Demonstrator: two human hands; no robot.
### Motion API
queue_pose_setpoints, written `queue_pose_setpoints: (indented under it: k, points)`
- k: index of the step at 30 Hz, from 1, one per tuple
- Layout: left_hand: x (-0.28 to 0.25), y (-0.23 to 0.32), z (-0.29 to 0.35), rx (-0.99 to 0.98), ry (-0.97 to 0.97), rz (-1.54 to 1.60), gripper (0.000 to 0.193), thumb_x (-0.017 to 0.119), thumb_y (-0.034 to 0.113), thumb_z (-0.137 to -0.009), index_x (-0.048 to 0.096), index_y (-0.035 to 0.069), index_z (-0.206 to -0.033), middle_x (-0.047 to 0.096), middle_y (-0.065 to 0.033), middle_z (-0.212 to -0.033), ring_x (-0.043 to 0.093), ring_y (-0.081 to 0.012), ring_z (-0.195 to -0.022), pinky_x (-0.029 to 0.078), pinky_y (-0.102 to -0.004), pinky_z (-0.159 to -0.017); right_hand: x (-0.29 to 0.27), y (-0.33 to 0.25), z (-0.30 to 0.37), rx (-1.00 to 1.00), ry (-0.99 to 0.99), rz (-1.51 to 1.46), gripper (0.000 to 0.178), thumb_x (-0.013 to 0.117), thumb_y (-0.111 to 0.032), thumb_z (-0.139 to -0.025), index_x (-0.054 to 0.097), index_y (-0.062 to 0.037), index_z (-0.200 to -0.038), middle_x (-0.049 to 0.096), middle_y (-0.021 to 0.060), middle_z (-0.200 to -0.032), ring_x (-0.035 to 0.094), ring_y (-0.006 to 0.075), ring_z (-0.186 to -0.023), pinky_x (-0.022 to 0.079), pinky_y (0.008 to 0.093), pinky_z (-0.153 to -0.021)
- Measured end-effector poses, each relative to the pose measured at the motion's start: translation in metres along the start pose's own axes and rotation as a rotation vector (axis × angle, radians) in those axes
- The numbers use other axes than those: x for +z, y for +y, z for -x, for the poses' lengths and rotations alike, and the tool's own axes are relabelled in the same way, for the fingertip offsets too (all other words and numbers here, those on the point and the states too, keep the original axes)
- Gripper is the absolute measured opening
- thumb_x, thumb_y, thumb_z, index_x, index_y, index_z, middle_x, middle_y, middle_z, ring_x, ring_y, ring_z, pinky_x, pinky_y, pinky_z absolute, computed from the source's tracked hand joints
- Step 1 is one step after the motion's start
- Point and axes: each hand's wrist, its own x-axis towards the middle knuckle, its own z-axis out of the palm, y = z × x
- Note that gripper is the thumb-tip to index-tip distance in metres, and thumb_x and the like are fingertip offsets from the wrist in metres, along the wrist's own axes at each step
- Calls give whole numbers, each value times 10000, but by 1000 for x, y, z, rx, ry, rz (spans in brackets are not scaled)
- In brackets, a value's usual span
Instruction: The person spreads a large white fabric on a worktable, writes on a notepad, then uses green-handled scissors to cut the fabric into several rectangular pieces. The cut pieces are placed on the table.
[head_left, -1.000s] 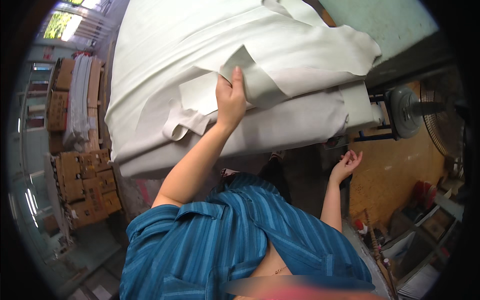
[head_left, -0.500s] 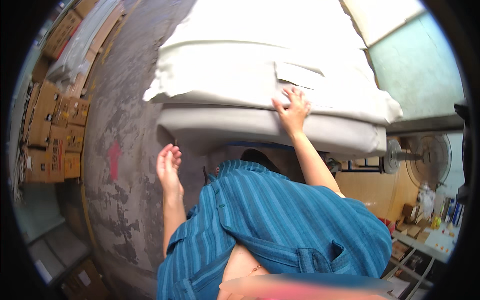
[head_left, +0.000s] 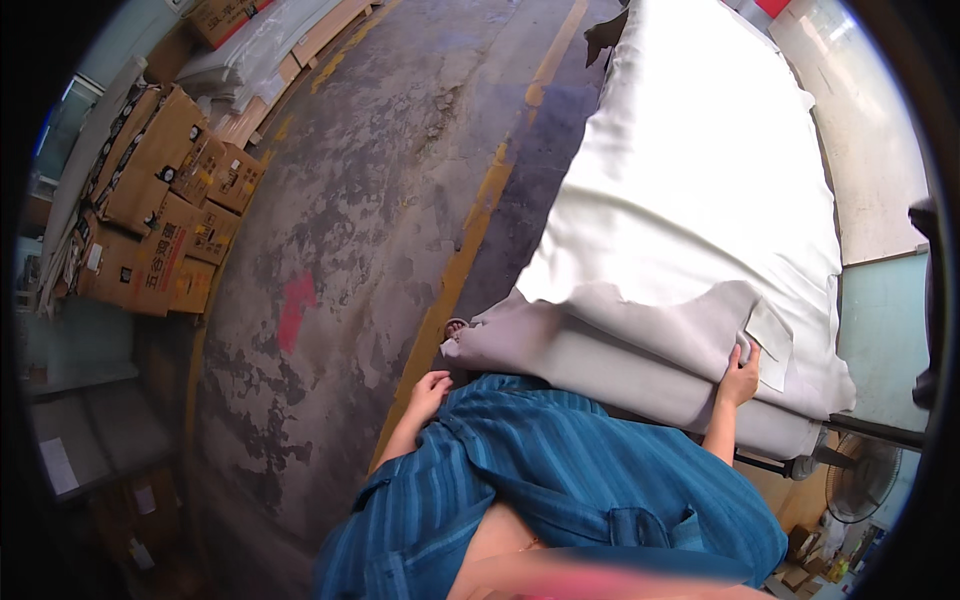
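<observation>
A large pale leather sheet covers a long table, its near edge lifted into a grey fold. My right hand is closed on this folded edge at the right, with thumb and fingers round it. Just beside those fingers lies a whitish rectangular piece; whether it is loose or a cut flap I cannot tell. My left hand hangs near my body, left of the sheet's ragged near corner. Its fingers are loosely bent and appear to hold nothing.
Cardboard boxes are stacked on the left, with plastic-wrapped sheets behind them. A yellow line runs along the worn floor beside the table. At the lower right stands a fan. A pale wall borders the table's right side.
My view has swung left, placing the table farther right. My right hand has gone from lying spread on the leather to gripping its edge, which is now folded up. My left hand has drawn closer to my body.
</observation>
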Motion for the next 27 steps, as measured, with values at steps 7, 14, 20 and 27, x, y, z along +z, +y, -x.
queue_pose_setpoints:
  k: [7, 14, 20, 27]
  points:
    - [-255, -51, -90, -235, 520, -667, 371, 693, 289, -836, 712, 28, -1098, 723, -183, -1072, 689, -308, -1030, 524, -402, -910, -97, -247, -37, -481, -1035, 104, 275, 754, -149, -796, 704, -22, -1035, 725, 177, -895, 688, 311, -787, 528, 392, -747]
    - [-344, 17, -243, -336, 328, -458, 408, 699, 312, -860, 701, 36, -1160, 719, -173, -1119, 679, -289, -1069, 510, -378, -933, -23, -496, 68, -490, -1299, -1069, 346, 716, -168, -918, 623, -28, -1221, 665, 15, -1039, 601, 94, -948, 501, 258, -822]
    - [-357, 150, -340, 41, 129, -173, 343, 641, 191, -958, 623, 26, -1258, 707, -104, -1073, 649, -148, -823, 524, -295, -721, 134, -623, 202, -369, -1472, -552, 440, 620, -161, -942, 517, -65, -1359, 650, 122, -1169, 629, 208, -1068, 504, 340, -924]
    - [-464, 187, -414, -207, 220, -457, 393, 664, 260, -911, 656, 25, -1226, 694, -163, -1182, 656, -269, -1104, 501, -370, -946, 207, -732, 132, -316, -1415, -964, 433, 629, -203, -970, 514, -59, -1362, 623, 101, -1213, 591, 176, -1110, 471, 324, -973]
